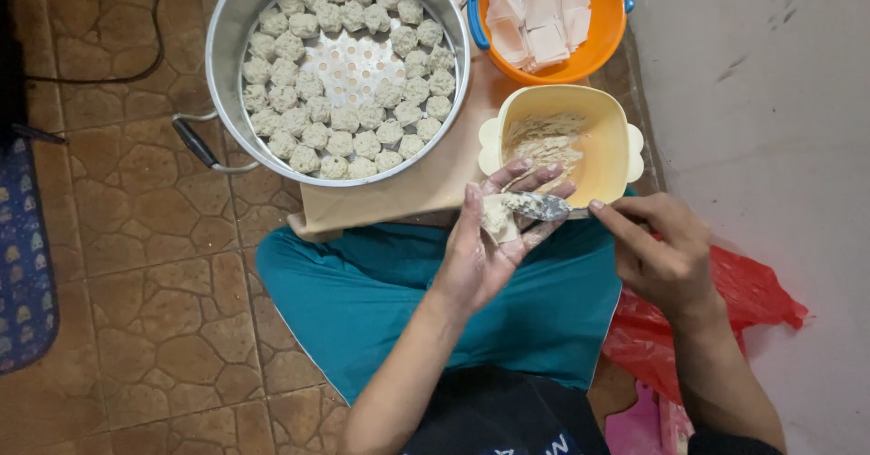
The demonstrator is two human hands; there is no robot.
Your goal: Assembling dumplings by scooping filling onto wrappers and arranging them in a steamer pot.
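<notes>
Two hands work over the lap. Left hand [485, 246] lies palm up, fingers spread apart, with one square wrapper [497, 217] resting on it — filling already on the wrapper. Right hand [660, 254] is clamped on one spoon [536, 205]; its tip touches the filling. Two bowls stand ahead: yellow bowl [616, 147] w/ filling, just beside the fingertips, and orange bowl [603, 43] w/ a stack of wrappers, too many to count. One steamer pot [227, 47] holds approx. 45 dumplings [313, 135] in rings near the rim; centre stays bare. Right side is tight — wall [770, 101] and red bag [752, 296] near the wrist. Tiled floor [154, 265] at left gives open room.
</notes>
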